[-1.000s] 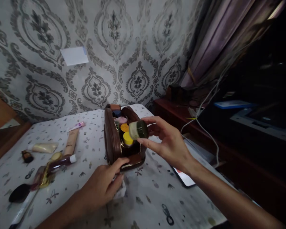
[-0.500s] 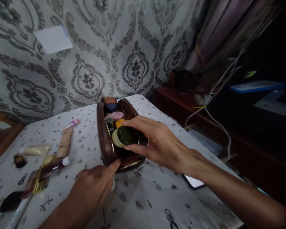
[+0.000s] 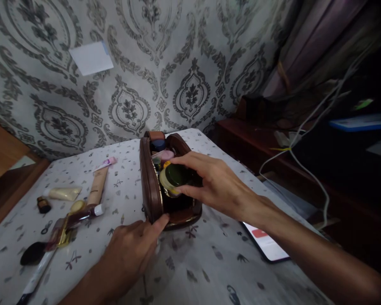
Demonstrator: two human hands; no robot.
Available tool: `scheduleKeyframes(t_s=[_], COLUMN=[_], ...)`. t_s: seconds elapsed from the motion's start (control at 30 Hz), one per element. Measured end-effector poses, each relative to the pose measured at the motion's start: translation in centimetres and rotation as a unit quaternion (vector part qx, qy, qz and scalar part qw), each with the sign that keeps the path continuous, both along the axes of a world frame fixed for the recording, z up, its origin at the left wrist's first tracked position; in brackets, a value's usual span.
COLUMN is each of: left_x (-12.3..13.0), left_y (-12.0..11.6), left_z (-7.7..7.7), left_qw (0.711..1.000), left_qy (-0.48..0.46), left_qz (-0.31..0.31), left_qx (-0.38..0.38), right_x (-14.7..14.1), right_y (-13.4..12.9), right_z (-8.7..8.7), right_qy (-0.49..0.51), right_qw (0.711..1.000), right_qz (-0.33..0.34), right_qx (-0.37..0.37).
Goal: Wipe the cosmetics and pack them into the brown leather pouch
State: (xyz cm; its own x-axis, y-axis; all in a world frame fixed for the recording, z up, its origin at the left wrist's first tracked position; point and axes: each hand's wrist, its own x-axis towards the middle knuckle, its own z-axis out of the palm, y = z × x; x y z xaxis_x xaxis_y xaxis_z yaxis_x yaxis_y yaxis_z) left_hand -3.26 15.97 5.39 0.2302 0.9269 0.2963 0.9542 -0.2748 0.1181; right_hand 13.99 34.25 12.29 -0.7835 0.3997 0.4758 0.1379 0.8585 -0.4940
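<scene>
A brown zip-up makeup bag (image 3: 148, 186) stands unzipped on the patterned cloth, with several cosmetics inside, among them a pink item (image 3: 167, 155) and a dark blue one (image 3: 158, 145). My right hand (image 3: 217, 182) holds a jar with a dark green lid (image 3: 178, 174) between thumb and fingers. Tilted, the jar is over the bag's opening, its pale base toward the left. My left hand (image 3: 133, 250) grips the bag's near end, its index finger on the rim and its thumb hidden.
To the left lie a makeup brush (image 3: 34, 253), a beige tube (image 3: 98, 185), a cream tube (image 3: 64, 194), a small dark bottle (image 3: 43, 205) and a white-capped tube (image 3: 85, 214). A lit phone (image 3: 268, 243) is under my right forearm. White cables (image 3: 307, 182) hang at the right.
The view has swung slightly left, so everything appears farther right. The jar has tipped a little and shows more of its base. Both hands keep their hold.
</scene>
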Motion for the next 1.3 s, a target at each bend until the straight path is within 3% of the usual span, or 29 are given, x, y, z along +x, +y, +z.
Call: scheduleKeyframes(t_s=[0.23,0.73,0.93,1.3], left_x=[0.0,0.3,0.3,-0.2], left_y=[0.0,0.2,0.1,-0.1], left_z=[-0.1,1.1,0.7,0.9], left_qw=[1.000,0.998,0.997,0.999], left_qy=[0.007,0.059,0.053,0.044], left_qz=[-0.005,-0.004,-0.019,-0.021], left_qx=[0.010,0.026,0.047,0.020], right_x=[-0.6,0.2,-0.9,-2.8], right_y=[-0.1,0.0,-0.7,-0.4], right_z=[0.6,1.5,1.6,1.3], right_qy=[-0.051,-0.157,-0.197,-0.212], right_qw=[0.997,0.981,0.974,0.966], right_qz=[0.036,0.114,0.108,0.142], right_qx=[0.039,0.006,0.014,0.030])
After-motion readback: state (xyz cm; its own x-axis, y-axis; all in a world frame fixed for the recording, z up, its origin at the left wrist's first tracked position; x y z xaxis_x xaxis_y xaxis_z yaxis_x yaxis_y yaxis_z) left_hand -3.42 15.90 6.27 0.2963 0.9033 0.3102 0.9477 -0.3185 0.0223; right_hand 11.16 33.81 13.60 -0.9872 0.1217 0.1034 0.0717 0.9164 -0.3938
